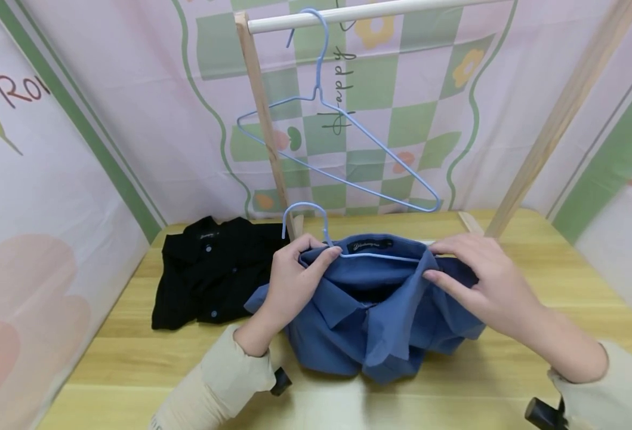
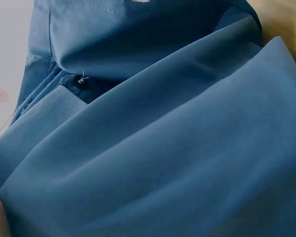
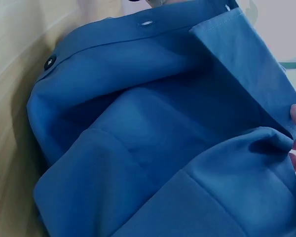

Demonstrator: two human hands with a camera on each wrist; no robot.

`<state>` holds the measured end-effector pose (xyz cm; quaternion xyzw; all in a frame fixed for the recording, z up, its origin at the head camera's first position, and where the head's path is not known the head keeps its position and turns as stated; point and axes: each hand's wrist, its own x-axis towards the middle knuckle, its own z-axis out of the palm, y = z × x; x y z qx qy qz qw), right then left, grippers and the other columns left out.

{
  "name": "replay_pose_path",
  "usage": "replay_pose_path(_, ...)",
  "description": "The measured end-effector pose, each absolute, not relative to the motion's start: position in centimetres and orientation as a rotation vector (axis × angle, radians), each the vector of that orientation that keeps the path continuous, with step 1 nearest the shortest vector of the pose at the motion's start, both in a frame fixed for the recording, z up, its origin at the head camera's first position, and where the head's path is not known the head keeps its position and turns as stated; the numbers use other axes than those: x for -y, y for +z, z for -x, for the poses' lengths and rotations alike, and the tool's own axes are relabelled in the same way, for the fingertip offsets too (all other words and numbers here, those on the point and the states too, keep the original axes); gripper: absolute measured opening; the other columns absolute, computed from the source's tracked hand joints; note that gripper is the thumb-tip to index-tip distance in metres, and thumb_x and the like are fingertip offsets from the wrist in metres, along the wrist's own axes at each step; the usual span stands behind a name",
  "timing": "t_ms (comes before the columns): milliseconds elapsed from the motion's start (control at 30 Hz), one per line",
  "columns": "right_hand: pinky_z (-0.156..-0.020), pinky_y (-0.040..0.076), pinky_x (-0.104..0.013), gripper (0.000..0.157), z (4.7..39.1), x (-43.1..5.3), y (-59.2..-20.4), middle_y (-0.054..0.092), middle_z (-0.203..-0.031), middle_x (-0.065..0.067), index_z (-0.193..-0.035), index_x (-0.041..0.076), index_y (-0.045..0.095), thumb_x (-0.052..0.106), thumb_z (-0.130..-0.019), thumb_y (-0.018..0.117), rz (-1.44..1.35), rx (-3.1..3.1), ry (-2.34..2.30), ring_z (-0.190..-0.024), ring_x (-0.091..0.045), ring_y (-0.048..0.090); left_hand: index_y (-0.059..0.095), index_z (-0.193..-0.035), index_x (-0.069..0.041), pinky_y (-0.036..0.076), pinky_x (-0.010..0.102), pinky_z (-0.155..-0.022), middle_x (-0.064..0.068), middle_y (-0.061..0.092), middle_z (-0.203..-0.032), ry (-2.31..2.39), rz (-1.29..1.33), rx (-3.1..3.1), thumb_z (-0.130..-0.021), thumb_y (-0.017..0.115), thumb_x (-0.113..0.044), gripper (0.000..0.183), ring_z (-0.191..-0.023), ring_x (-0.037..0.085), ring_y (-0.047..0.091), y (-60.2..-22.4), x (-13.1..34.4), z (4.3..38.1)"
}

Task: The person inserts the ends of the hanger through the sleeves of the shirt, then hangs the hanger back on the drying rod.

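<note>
The blue shirt (image 1: 326,340) is at the middle of the table (image 1: 111,358), right of the black shirt (image 1: 224,280), with the lower hanger (image 1: 380,255) running through its neck. The left hand (image 1: 294,278) pinches the collar's left side, beside the hook; whether it also holds wire, I cannot tell. The right hand (image 1: 484,280) pinches the collar's right side between thumb and fingers. The hook stands left of the neck's middle, so 1 shoulder could slide off if either pinch loosens, since the front gapes. Cloth hides both wire ends; a bunched shoulder could go unnoticed. Raised carelessly, the hook could snag the upper hanger (image 1: 317,89) on the far rail (image 1: 391,10).
</note>
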<state>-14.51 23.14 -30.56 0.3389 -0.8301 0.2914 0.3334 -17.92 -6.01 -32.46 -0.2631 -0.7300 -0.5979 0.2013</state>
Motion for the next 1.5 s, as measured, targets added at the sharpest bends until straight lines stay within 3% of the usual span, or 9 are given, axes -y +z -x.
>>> replay_pose_path(167, -0.087, 0.035, -0.035, 0.059, 14.6, -22.4, -30.5, 0.073, -0.099, -0.006, -0.105, 0.006, 0.075, 0.060, -0.101, 0.052, -0.907, 2.150, 0.718, -0.099, -0.023, 0.061, 0.057, -0.075, -0.006, 0.032, 0.024, -0.046, -0.004, 0.048, -0.063, -1.671, 0.727, 2.044, -0.092, 0.078, -0.009, 0.027, -0.044, 0.009, 0.034, -32.4, 5.8, 17.8)
replay_pose_path(300, -0.085, 0.038, -0.033, 0.056, 14.6, -21.9, -30.5, 0.074, -0.095, -0.005, -0.102, 0.006, 0.076, 0.057, -0.102, 0.052, -0.907, 2.121, 0.673, -0.093, -0.024, 0.063, 0.052, -0.071, -0.007, 0.033, 0.024, -0.050, -0.006, 0.038, -0.060, -1.667, 0.712, 2.019, -0.090, 0.080, -0.008, 0.034, -0.049, 0.011, 0.038, -32.3, 5.7, 17.7)
replay_pose_path(567, -0.081, 0.043, -0.026, 0.053, 14.7, -21.7, -30.6, 0.075, -0.090, -0.003, -0.098, 0.005, 0.076, 0.051, -0.106, 0.051, -0.879, 2.112, 0.701, -0.084, -0.024, 0.067, 0.060, -0.074, -0.007, 0.041, 0.025, -0.057, -0.002, 0.057, -0.069, -1.698, 0.699, 2.059, -0.087, 0.083, -0.008, 0.027, -0.061, 0.014, 0.050, -32.1, 5.9, 17.7)
replay_pose_path(767, -0.080, 0.041, -0.018, 0.057, 14.8, -22.3, -30.8, 0.073, -0.089, -0.008, -0.099, -0.002, 0.074, 0.051, -0.103, 0.053, -0.822, 2.099, 0.804, -0.087, -0.008, 0.062, 0.076, -0.098, -0.005, 0.054, 0.028, -0.073, 0.004, 0.075, -0.098, -1.676, 0.797, 2.169, -0.087, 0.083, -0.008, 0.014, -0.092, 0.016, 0.067, -32.2, 7.0, 17.8)
replay_pose_path(900, -0.080, 0.040, -0.012, 0.033, 14.5, -22.7, -30.7, 0.072, -0.092, 0.001, -0.100, 0.003, 0.075, 0.035, -0.101, 0.066, -0.763, 2.164, 0.889, -0.092, 0.002, 0.057, 0.078, -0.105, -0.003, 0.054, 0.028, -0.077, 0.006, 0.075, -0.107, -1.615, 0.856, 2.219, -0.089, 0.080, -0.005, 0.016, -0.101, 0.017, 0.067, -32.7, 7.8, 17.8)
replay_pose_path(1000, -0.080, 0.041, -0.012, 0.015, 14.3, -22.8, -30.6, 0.071, -0.094, 0.007, -0.101, 0.008, 0.076, 0.022, -0.097, 0.074, -0.759, 2.195, 0.902, -0.092, 0.002, 0.058, 0.075, -0.098, -0.003, 0.051, 0.029, -0.074, 0.005, 0.073, -0.099, -1.563, 0.905, 2.201, -0.091, 0.078, -0.004, 0.007, -0.093, 0.017, 0.064, -33.0, 8.0, 17.7)
replay_pose_path(1233, -0.085, 0.039, -0.014, 0.037, 14.7, -23.2, -30.4, 0.074, -0.100, 0.010, -0.105, 0.006, 0.078, 0.041, -0.095, 0.073, -0.795, 2.161, 0.888, -0.096, 0.002, 0.059, 0.064, -0.083, -0.006, 0.038, 0.027, -0.054, 0.000, 0.058, -0.078, -1.539, 0.871, 2.123, -0.091, 0.078, -0.004, 0.016, -0.062, 0.014, 0.046, -33.2, 8.0, 17.7)
replay_pose_path(1367, -0.093, 0.041, -0.013, 0.026, 14.9, -24.1, -30.5, 0.072, -0.109, 0.013, -0.110, 0.006, 0.078, 0.015, -0.086, 0.084, -0.805, 2.171, 0.905, -0.105, 0.004, 0.060, 0.055, -0.077, -0.008, 0.030, 0.026, -0.049, -0.002, 0.052, -0.073, -1.572, 0.780, 2.112, -0.090, 0.079, -0.005, 0.027, -0.058, 0.013, 0.038, -33.1, 8.2, 17.8)
replay_pose_path(1500, -0.096, 0.041, -0.011, 0.040, 14.8, -25.2, -30.8, 0.072, -0.113, 0.014, -0.114, 0.006, 0.076, -0.009, -0.078, 0.084, -0.705, 2.222, 1.013, -0.112, 0.005, 0.060, 0.055, -0.075, -0.008, 0.034, 0.026, -0.055, -0.001, 0.051, -0.071, -1.604, 0.727, 2.092, -0.090, 0.080, -0.007, 0.029, -0.062, 0.015, 0.043, -32.8, 8.5, 18.1)
